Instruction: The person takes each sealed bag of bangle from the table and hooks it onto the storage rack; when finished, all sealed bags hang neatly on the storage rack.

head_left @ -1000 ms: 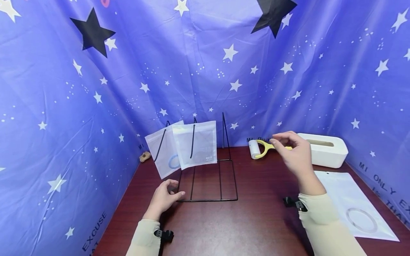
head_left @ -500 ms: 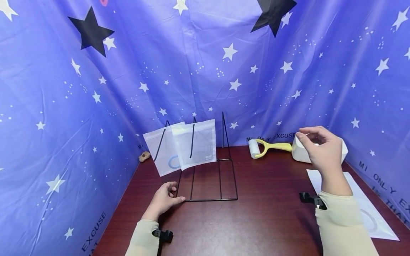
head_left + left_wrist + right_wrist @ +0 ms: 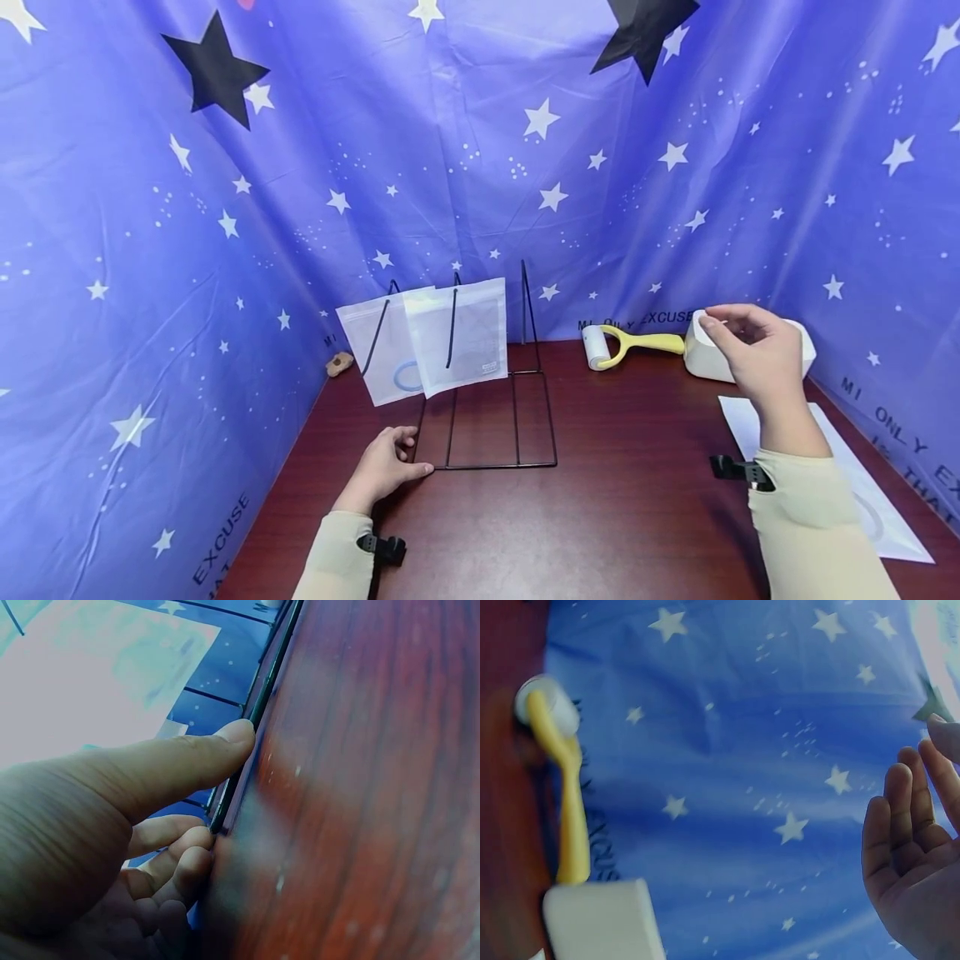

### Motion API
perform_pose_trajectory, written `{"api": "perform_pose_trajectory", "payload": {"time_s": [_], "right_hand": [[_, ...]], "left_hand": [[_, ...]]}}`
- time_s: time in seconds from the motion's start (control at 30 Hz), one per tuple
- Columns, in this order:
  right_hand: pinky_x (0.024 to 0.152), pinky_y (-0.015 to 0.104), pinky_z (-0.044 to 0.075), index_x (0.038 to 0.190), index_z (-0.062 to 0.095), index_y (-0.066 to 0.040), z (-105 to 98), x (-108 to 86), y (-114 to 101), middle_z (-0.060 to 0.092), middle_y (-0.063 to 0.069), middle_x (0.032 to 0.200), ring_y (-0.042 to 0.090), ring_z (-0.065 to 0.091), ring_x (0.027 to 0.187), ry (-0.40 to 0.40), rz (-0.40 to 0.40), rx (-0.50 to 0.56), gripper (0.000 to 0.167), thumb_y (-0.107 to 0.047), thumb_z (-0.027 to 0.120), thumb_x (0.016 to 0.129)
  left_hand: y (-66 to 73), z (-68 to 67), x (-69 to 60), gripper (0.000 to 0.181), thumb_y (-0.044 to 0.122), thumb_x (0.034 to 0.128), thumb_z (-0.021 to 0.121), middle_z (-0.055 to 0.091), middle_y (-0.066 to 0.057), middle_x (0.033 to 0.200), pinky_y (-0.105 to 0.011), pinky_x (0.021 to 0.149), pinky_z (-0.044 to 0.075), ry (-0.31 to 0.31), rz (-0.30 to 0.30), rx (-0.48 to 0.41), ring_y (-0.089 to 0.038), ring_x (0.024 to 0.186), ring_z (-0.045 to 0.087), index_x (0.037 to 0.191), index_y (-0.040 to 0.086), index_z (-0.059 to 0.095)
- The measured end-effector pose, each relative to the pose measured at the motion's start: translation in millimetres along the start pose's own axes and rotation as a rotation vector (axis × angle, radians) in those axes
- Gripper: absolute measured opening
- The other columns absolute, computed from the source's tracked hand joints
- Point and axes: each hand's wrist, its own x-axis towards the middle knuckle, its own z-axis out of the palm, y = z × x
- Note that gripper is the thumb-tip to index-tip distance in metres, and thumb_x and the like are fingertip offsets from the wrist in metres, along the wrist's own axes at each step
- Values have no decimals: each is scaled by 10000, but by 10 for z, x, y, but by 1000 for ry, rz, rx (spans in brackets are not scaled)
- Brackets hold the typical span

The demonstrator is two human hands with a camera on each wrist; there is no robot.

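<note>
The left hand (image 3: 381,471) pinches the front left corner of a black wire rack (image 3: 495,467); its thumb lies on the wire in the left wrist view, with the other fingers curled beside it. From the rack's left hook hangs a white pouch (image 3: 367,333) showing a blue ring, and a second white pouch (image 3: 476,333) hangs on the middle hook, partly over the first. The right hook holds nothing. Raised in front of a white box (image 3: 705,354), the right hand (image 3: 765,358) is empty, its fingers loosely bent in the right wrist view.
A yellow-handled roller (image 3: 652,342) lies at the back, its handle end by the white box. Partly behind the right forearm, a flat white packet (image 3: 896,521) rests on the table's right side. A small tan object (image 3: 339,364) sits at the back left corner.
The right hand has moved right, from over the roller's handle to in front of the box, while the roller stayed put. The left thumb has come down onto the rack's wire.
</note>
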Motion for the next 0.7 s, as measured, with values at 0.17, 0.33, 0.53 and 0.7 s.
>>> {"api": "perform_pose_trajectory", "payload": {"time_s": [0.17,0.33,0.53,0.7], "right_hand": [[593,143,420,1109,775,31,-198,28,207,686,-165,753,1,585,668,-3,51,-74,252,-118,828,913],[608,125,426,1108,779,0,-367,58,338,697,-208,770,-29,609,698,-24,65,-144,269,-189,832,923],[586,128,423,1145,787,-66,-575,111,497,676,-257,758,-53,586,692,-61,115,-203,274,-232,823,930],[594,158,421,1174,777,-143,-815,140,624,660,-301,791,-65,571,750,-152,193,-264,291,-314,810,941]], "left_hand": [[39,-1,5,738,256,718,991,630,5,1039,-376,783,491,-4,4,-3,-162,839,573,1341,23,670],[44,-8,-1,736,238,716,992,631,12,1042,-372,784,491,-6,9,5,-152,836,572,1344,29,670],[19,-6,-10,738,220,705,998,630,11,1039,-362,781,491,-2,12,6,-147,832,565,1340,31,673],[16,-1,-1,736,213,704,998,628,11,1040,-356,779,491,0,6,0,-146,833,564,1339,33,674]]}}
